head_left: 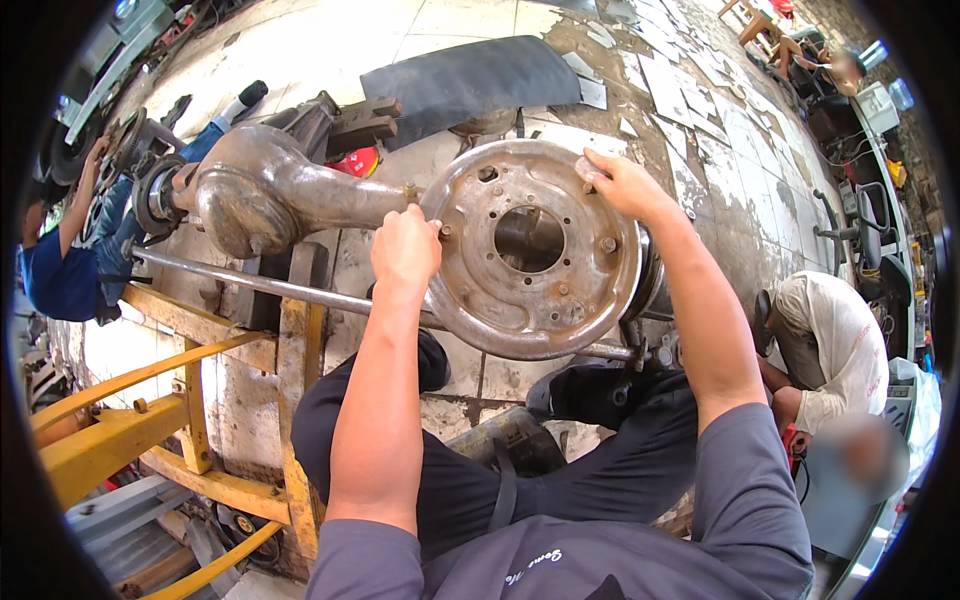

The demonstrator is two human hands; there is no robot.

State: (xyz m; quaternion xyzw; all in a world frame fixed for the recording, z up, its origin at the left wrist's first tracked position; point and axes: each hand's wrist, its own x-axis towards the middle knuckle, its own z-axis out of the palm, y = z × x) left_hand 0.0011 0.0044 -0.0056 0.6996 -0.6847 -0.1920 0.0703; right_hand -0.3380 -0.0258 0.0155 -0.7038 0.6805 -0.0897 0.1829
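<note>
A round, worn metal brake backing plate [480,300] faces me, tilted up in front of my knees. It has a large centre hole and several small bolt holes. My left hand [407,245] is closed on its left edge, fingers curled with the thumb side near a small stud. At the upper right rim my right hand [625,187] grips it, thumb on the front face and fingers hidden behind. Behind and left of the plate lies a rusty axle housing [245,195] with a bulging middle. A long steel rod [270,287] runs below the housing, passing behind my left forearm.
A yellow metal frame [115,447] stands close on my left. Beyond the plate lie a black curved sheet [465,80], wooden blocks [365,128] and broken tiles [670,90]. One person in blue [60,275] works at far left; another in a pale shirt [835,345] crouches at right.
</note>
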